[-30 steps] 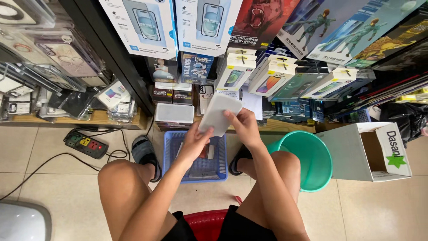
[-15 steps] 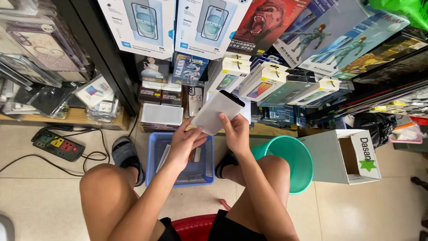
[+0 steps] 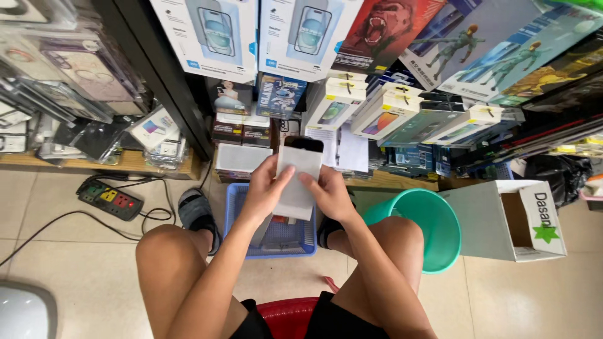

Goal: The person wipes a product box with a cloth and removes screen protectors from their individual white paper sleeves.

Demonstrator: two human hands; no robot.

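Holding a flat white packet (image 3: 298,182) up in both hands, above the blue basket (image 3: 276,235).

Work looks partway along, as I judge it: the packet is out of the basket and in hand, its dark upper end showing past the white sleeve, and a few flat items lie in the basket below it. Left hand (image 3: 267,188) has its grip pinching the packet's left edge, thumb on the face; right hand (image 3: 326,191) pinches the right edge, thumb pressed on the front. The packet is thin, stiff, rectangular, matte like card. Under it the basket is a rigid plastic lattice; right of the basket stand a smooth round teal bucket (image 3: 433,235) and an open card box (image 3: 502,220). Left of the basket a black power strip (image 3: 110,199) lies on glossy floor tiles.
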